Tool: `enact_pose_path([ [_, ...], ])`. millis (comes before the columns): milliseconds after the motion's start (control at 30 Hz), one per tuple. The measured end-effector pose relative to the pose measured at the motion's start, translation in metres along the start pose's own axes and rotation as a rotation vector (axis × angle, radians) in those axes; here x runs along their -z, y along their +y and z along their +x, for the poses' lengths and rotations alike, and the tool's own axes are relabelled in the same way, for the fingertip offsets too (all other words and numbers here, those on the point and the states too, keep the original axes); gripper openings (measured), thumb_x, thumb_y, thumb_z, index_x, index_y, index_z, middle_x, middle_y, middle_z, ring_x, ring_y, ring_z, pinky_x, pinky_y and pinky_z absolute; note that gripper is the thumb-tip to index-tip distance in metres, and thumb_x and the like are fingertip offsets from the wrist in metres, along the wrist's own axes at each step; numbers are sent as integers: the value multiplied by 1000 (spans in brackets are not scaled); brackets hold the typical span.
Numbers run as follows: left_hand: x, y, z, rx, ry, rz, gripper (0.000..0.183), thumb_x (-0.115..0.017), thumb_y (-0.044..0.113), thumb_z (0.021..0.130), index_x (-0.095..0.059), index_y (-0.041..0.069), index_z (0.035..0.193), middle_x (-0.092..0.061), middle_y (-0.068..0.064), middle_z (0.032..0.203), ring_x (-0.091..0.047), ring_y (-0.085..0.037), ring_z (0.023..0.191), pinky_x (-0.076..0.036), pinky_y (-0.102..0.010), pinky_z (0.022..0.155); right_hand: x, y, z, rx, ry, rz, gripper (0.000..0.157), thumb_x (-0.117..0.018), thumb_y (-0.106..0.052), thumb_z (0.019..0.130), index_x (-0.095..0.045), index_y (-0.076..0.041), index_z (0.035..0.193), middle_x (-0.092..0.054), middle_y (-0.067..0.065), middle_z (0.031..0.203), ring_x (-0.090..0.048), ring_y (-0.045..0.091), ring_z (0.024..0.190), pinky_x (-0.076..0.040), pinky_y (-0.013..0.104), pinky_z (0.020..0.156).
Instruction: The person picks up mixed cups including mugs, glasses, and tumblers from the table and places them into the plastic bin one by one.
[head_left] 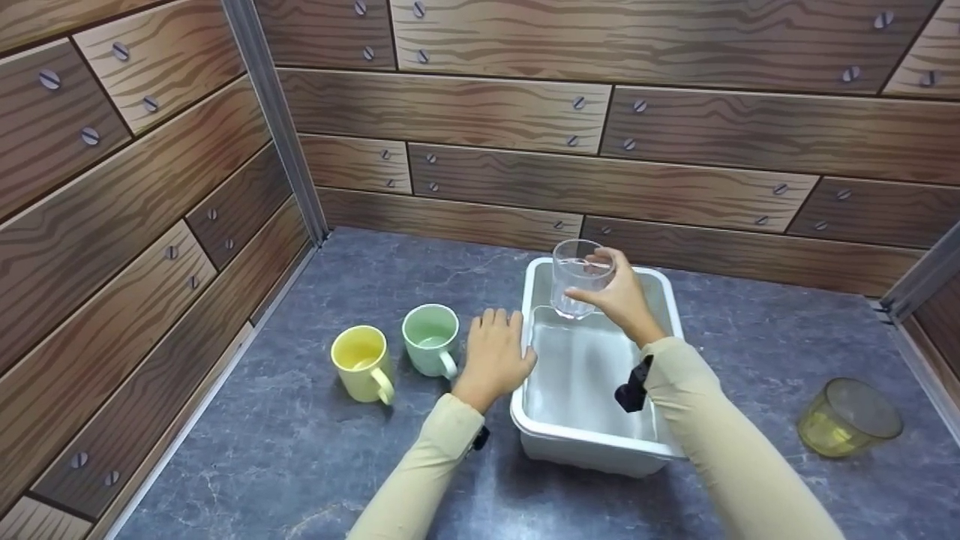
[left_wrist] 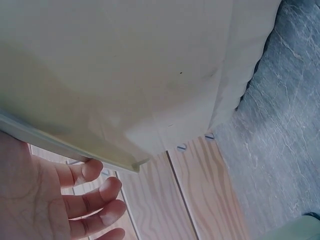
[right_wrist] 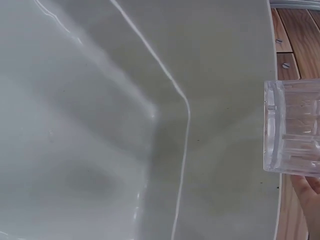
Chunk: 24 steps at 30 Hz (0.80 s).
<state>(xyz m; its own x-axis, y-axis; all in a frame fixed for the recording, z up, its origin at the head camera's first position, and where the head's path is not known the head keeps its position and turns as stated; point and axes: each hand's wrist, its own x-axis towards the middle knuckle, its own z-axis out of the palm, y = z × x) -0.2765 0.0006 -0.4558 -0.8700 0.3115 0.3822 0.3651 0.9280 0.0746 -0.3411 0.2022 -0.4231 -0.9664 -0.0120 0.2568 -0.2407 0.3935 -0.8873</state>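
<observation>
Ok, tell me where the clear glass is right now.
In the head view the clear glass is held upright in the right hand, above the far end of the white tub, right of the green mug.

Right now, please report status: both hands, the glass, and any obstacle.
Right hand grips clear glass, upright above tub. Left hand open, resting on tub's left rim. Green mug and yellow mug left of tub; nothing blocks.

Two mugs (head_left: 397,352) left of tub (head_left: 592,442); glass (head_left: 577,289) above it; cup (head_left: 847,416) far right.
</observation>
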Motion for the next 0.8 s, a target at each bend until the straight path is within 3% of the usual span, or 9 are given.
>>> enact_pose_path([
  [300, 0, -2, 1, -32, 23, 2, 32, -56, 36, 81, -53, 10, 99, -54, -8, 99, -50, -24, 98, -40, -37, 84, -7, 18, 0, -32, -37, 14, 78, -82, -4, 66, -37, 9, 128, -51, 27, 128, -50, 36, 120, -36, 40, 104],
  [800, -1, -2, 0, 1, 8, -1, 36, -57, 38, 81, -53, 11, 104, -55, -7, 101, -51, -24, 97, -40, -38, 81, -11, 38, 1, -107, -189, -50, 81, -82, -6, 65, -34, 7, 129, -47, 27, 130, -46, 39, 123, -35, 47, 105],
])
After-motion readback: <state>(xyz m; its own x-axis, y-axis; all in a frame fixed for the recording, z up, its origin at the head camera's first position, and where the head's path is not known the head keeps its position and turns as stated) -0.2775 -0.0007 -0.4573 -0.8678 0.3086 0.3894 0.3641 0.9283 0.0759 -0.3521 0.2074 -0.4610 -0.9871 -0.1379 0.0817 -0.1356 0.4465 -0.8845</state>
